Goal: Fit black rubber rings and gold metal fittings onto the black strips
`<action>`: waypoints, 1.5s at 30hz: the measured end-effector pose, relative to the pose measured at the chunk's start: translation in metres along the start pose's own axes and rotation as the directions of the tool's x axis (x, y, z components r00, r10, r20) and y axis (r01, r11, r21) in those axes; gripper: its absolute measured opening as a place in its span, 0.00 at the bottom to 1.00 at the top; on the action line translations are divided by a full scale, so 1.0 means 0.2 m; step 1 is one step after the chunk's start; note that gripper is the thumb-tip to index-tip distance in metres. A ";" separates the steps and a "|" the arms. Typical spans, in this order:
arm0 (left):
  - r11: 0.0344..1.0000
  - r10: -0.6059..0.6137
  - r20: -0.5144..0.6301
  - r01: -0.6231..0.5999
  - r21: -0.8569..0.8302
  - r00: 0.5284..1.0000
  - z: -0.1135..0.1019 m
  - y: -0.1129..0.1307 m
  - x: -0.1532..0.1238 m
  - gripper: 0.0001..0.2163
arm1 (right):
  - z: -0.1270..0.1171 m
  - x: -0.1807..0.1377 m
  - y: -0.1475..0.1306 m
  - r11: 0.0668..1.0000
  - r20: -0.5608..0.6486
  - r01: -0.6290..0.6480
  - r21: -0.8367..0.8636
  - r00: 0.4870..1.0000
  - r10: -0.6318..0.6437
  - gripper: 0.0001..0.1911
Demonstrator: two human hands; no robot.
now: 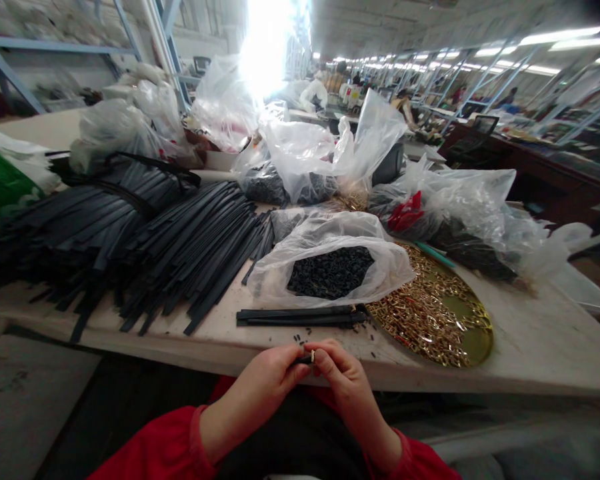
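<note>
At the table's front edge, my left hand (265, 380) pinches the end of a black strap (301, 361); the rest of the strap is hidden. Facing it, my right hand (347, 377) closes its thumb and fingers on a small gold buckle (313, 357) at the strap's tip. Whether the strap passes through the buckle I cannot tell. Just beyond my hands lies a short stack of black straps (295, 317), with gold fittings at its right end. Several tiny black bits (303, 337) are scattered before it.
An open plastic bag (270, 277) holds small black loops (330, 270). To its right, a round gold tray (460, 312) carries many gold buckles. Long black straps (190, 247) are heaped at the left. Clear bags (305, 147) and a teal tool (435, 254) lie farther back.
</note>
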State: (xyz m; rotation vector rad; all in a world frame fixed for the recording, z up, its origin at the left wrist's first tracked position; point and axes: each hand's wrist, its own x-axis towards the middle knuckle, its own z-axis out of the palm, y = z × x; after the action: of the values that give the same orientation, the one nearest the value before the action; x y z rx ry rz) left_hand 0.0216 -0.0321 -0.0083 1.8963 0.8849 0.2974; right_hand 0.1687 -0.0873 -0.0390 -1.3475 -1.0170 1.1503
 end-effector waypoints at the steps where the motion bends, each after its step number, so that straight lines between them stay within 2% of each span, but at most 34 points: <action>1: 1.000 -0.003 0.007 0.003 -0.019 1.000 0.00 0.00 0.00 0.10 | 0.00 0.00 0.00 1.000 0.011 0.003 -0.011 1.000 -0.003 0.11; 8: 0.977 -0.097 -0.039 0.087 -0.192 0.995 0.03 0.01 0.02 0.12 | 0.03 0.01 0.00 0.999 0.000 0.026 0.025 1.000 -0.026 0.10; 11: 0.975 -0.139 -0.035 0.130 -0.181 0.990 0.01 0.03 0.02 0.10 | 0.02 0.02 0.00 0.993 -0.014 -0.068 0.101 0.997 0.070 0.12; 15: 0.978 -0.155 0.017 0.156 -0.137 0.988 -0.03 0.06 0.02 0.08 | 0.00 0.06 0.01 0.925 -0.094 -0.190 0.329 0.968 0.232 0.15; 18: 0.980 -0.140 0.007 0.139 -0.141 0.990 -0.03 0.06 0.02 0.08 | 0.01 0.07 0.01 0.879 -0.075 -0.241 0.411 0.952 0.296 0.15; 23: 0.957 -0.117 -0.027 0.105 -0.270 0.993 0.00 0.03 0.04 0.07 | 0.08 0.02 0.03 0.863 0.031 -0.288 0.414 0.953 0.302 0.15; 26: 0.931 -0.162 -0.015 0.148 -0.334 0.987 0.00 0.03 0.03 0.08 | 0.08 0.01 0.02 0.909 -0.034 -0.222 0.353 0.968 0.250 0.14; 29: 0.878 -0.246 0.058 0.248 -0.409 0.968 0.01 0.04 0.02 0.09 | 0.06 0.01 0.01 0.957 -0.122 -0.134 0.256 0.978 0.169 0.11; 33: 0.809 -0.325 0.082 0.322 -0.491 0.942 0.03 0.05 0.02 0.08 | 0.05 0.00 -0.02 0.969 -0.081 -0.123 0.214 0.986 0.143 0.13; 36: 0.807 -0.329 0.062 0.315 -0.500 0.942 0.03 0.05 0.02 0.08 | 0.06 0.00 -0.04 0.929 -0.016 -0.192 0.317 0.978 0.207 0.14; 39: 0.814 -0.327 0.068 0.317 -0.487 0.943 0.03 0.06 0.02 0.08 | 0.05 -0.01 -0.04 0.820 0.132 -0.334 0.464 0.942 0.309 0.14; 41: 0.822 -0.324 0.067 0.316 -0.474 0.944 0.03 0.06 0.02 0.09 | 0.04 0.00 -0.04 0.800 0.190 -0.372 0.471 0.928 0.320 0.14; 43: 0.838 -0.308 0.062 0.301 -0.455 0.949 0.04 0.05 0.02 0.10 | 0.03 0.00 -0.03 0.861 0.138 -0.314 0.400 0.949 0.283 0.14; 45: 0.850 -0.285 0.061 0.282 -0.445 0.957 0.04 0.04 0.01 0.11 | 0.02 0.00 -0.03 0.934 0.033 -0.213 0.286 0.976 0.213 0.14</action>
State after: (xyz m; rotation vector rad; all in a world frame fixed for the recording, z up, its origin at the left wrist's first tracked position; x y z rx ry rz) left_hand 0.0318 -0.0380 -0.0061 1.3154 0.9902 0.2986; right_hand 0.1656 -0.0856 -0.0333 -1.2419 -0.6816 1.4029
